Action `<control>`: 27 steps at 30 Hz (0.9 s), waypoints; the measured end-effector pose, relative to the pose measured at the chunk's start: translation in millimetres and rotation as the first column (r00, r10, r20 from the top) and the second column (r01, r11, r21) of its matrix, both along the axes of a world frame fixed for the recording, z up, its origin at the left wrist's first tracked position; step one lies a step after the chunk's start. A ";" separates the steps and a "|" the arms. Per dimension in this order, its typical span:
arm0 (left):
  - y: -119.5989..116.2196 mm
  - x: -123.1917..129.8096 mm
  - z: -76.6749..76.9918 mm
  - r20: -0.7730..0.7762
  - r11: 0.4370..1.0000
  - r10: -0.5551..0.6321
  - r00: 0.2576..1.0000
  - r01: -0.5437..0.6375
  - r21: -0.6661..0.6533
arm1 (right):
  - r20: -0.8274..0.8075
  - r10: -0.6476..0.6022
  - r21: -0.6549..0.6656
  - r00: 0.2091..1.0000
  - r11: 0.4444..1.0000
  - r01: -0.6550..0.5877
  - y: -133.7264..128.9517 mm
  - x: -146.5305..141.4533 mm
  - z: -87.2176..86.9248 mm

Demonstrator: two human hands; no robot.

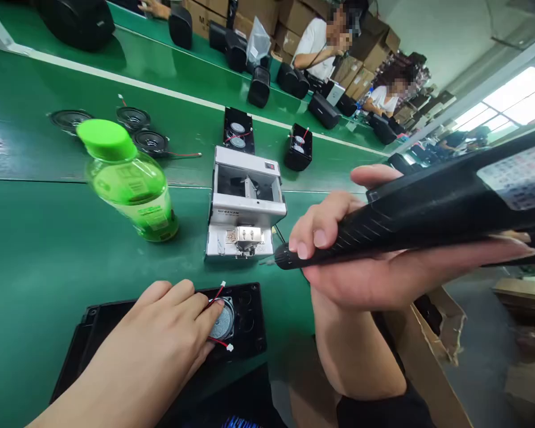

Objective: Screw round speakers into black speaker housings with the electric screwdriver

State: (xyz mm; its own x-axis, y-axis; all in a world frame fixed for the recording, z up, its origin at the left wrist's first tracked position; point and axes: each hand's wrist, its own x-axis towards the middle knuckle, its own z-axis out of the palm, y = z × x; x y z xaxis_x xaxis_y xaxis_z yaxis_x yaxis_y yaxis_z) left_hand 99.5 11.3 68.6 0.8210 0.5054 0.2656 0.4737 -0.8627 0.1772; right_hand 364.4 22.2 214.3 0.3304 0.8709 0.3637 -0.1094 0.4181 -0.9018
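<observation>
My right hand (365,267) is wrapped round a black electric screwdriver (432,196), raised over the bench with its bit pointing left. Below the bit, a silver screw feeder (247,208) stands on the green bench, its front tray lit. Near me lies a black speaker housing (249,333) with its inside facing up. My left hand (173,327) bends over it, fingers closed on the round speaker driver (223,321) seated inside. Red and black wires with white plugs (229,347) stick out beside those fingers. My left palm hides part of the housing.
A green-capped drink bottle (131,184) stands left of the feeder. Loose speaker drivers (150,141) lie behind it. Two open speaker housings (238,131) sit past the feeder. Across the bench are finished black speakers (258,86) and seated co-workers (316,50). A cardboard box (441,362) is at lower right.
</observation>
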 end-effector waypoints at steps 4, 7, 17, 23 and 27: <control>-2.9 4.7 0.2 0.002 0.996 0.045 0.999 -0.044 -0.083 | 0.012 0.035 0.125 0.999 0.991 -0.036 21.8 -16.7 -10.2; -3.1 8.4 -0.4 0.012 0.988 0.073 0.997 -0.070 -0.136 | 0.052 0.118 0.113 0.992 0.986 -0.123 29.7 -20.1 -24.1; -5.8 2.8 0.6 -0.003 0.988 0.085 0.996 -0.085 -0.131 | 0.002 0.089 0.078 0.996 0.993 -0.089 23.1 -22.2 -35.8; -1.7 1.3 -1.5 0.087 0.998 0.019 0.996 -0.014 -0.057 | -0.025 0.213 -0.007 0.977 0.977 -0.213 -32.3 0.2 -21.3; 3.4 3.0 0.2 0.123 0.995 -0.002 0.992 0.014 -0.103 | -0.052 0.194 -0.042 0.980 0.980 -0.196 -45.1 -5.6 -36.3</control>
